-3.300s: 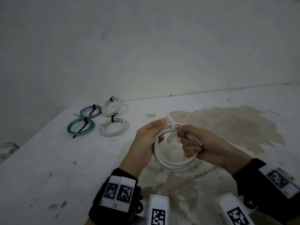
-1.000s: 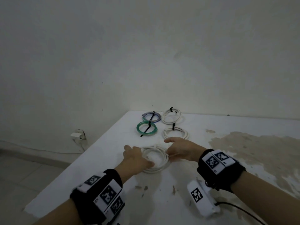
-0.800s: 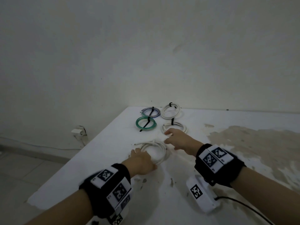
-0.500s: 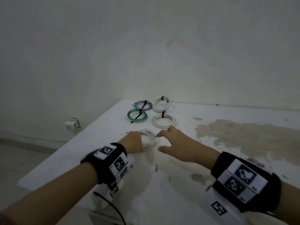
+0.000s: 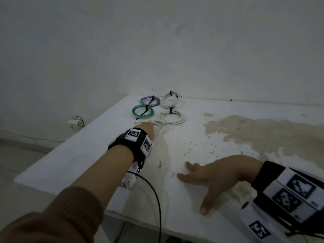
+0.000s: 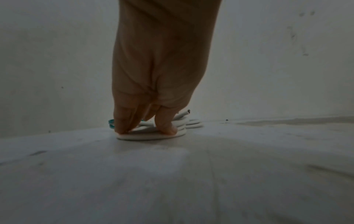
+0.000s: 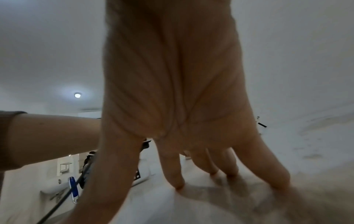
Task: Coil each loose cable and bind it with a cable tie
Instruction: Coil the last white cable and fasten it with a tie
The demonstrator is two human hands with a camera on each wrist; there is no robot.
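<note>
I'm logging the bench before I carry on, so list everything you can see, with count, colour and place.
white coils with black ties: two, white, far end of table, one behind the other.
green coil: one, green, black tie, left of the nearer tied white coil.
purple coil: one, pale purple, black tie, behind the green coil.
newest white coil: one, white, in front of the others, under the left hand.
table: one, white, brown stain on the right.
wall socket: one, white, low on the wall, left.
left hand: fingertips pressing the newest white coil.
right hand: fingers spread, on the table, holding nothing.
</note>
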